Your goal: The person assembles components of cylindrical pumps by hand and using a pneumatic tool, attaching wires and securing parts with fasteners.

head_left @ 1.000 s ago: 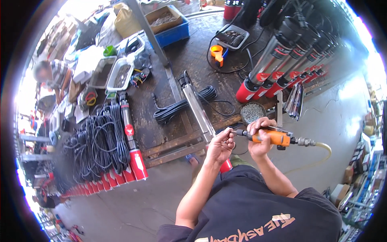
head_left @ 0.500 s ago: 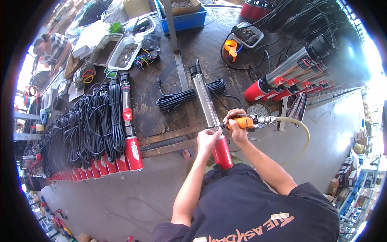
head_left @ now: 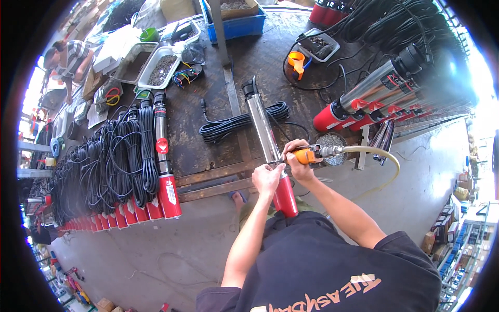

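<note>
A long submersible pump, silver tube above and red casing below, leans across the bench edge with its red end at my body. My left hand is closed at the joint between tube and red casing, thumb and fingers pressed on it; any small part under the fingertips is hidden. My right hand wraps round an orange air screwdriver, held beside that joint with its tip hidden by the fingers. A pale air hose curves away from the tool's metal fitting. Black cable lies coiled behind the pump.
Finished-looking pumps with coiled cables line the left bench edge. More pumps lean at right. A bowl of small metal parts sits by the tool. An orange cup, white trays and a blue bin stand farther back.
My right hand and the screwdriver have shifted slightly left and up, tilting the tool and uncovering more of the bowl. The hose swings outward. My left hand stays at the joint.
</note>
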A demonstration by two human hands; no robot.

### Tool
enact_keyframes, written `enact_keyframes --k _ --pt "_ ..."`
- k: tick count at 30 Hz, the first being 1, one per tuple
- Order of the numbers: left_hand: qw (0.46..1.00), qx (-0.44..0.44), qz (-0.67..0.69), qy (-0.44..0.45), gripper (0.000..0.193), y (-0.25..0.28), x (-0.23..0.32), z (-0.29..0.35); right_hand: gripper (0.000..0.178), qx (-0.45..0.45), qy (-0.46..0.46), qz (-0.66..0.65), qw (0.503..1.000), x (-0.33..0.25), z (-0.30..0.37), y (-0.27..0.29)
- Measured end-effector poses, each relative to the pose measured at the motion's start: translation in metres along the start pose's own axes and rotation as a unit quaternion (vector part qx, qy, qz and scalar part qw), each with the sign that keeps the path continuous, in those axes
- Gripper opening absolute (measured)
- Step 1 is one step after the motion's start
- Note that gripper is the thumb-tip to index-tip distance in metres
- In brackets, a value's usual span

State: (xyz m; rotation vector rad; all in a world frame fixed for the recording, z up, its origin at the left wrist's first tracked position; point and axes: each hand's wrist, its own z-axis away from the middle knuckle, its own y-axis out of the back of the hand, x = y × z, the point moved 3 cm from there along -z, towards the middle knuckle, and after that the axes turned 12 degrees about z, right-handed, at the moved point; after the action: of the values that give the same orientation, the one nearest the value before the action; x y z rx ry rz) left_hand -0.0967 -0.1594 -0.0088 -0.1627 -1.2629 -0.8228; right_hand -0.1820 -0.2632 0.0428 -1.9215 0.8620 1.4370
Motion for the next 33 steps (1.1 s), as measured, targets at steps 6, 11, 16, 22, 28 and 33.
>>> enact_keyframes --k 6,11,16,22,28,33 --pt "0.999 -0.010 -0.032 0.024 0.045 -0.003 -0.003 -0.003 0.018 -0.024 0.027 0.019 0.999 0.008 -0.003 -0.007" --pt "0.974 -0.038 0.201 0.101 0.022 0.005 -0.027 -0.003 0.022 0.035 0.022 0.026 0.999 -0.007 -0.005 0.000" --pt "0.790 -0.054 0.568 0.225 0.016 0.021 -0.041 0.014 0.023 0.131 0.007 -0.072 0.989 -0.047 0.011 0.015" --pt "0.779 -0.124 0.561 0.250 0.016 0.021 -0.007 0.037 0.024 0.181 0.000 -0.152 0.972 -0.055 0.033 0.019" --pt "0.792 -0.192 0.520 0.256 0.018 0.021 -0.007 0.036 0.024 0.204 -0.018 -0.201 0.958 -0.060 0.040 0.015" --pt "0.762 -0.170 0.544 0.307 0.025 0.019 -0.004 0.036 0.025 0.223 -0.031 -0.201 0.953 -0.058 0.043 0.013"
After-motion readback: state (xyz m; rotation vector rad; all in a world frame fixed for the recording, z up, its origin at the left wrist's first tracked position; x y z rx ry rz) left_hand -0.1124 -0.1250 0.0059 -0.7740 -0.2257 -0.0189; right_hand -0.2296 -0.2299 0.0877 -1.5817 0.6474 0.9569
